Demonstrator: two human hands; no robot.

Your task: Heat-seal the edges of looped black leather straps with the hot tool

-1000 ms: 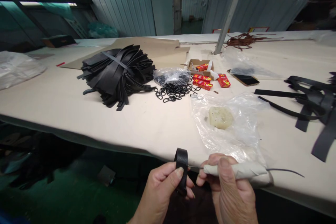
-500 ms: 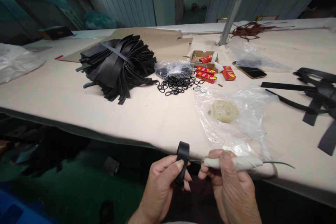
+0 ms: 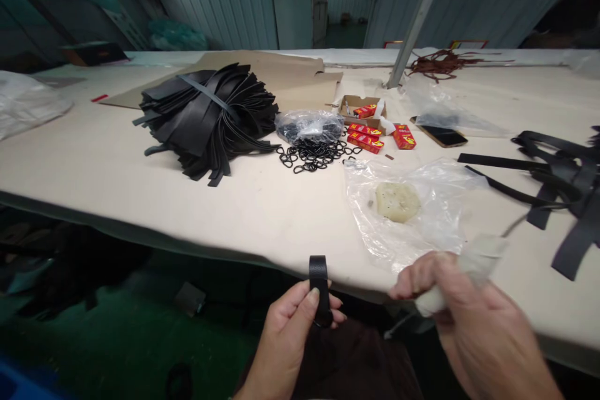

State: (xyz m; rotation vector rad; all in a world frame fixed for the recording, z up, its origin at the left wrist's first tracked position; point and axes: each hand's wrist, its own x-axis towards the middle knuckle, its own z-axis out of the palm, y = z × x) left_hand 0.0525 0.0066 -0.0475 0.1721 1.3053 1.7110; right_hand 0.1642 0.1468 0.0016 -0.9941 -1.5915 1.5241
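Note:
My left hand [image 3: 297, 325] is closed on a black leather strap [image 3: 319, 281], pinched between thumb and fingers. The strap is folded over into a loop that stands up above the fingertips. To the right, over the table's front edge, my right hand [image 3: 469, 312] grips an awl-like tool [image 3: 485, 259] with a white wrapped handle. One thin end points down and left, and a thin dark rod or wire sticks out up and right; motion blurs both. Past the right hand, a yellowish block of what looks like wax [image 3: 398, 202] rests on a clear plastic bag [image 3: 365, 225].
A bundle of black straps [image 3: 206, 119] lies left on the table [image 3: 262, 219]. Black metal rings [image 3: 312, 156], red boxes [image 3: 365, 140] and a phone [image 3: 443, 134] stand mid-table. Loose black straps [image 3: 567, 225] lie right; a metal post [image 3: 417, 25] rises behind.
My right hand has moved right, away from the strap, and the tool in it has tilted, its rear end up. The left hand has barely moved and still holds the strap.

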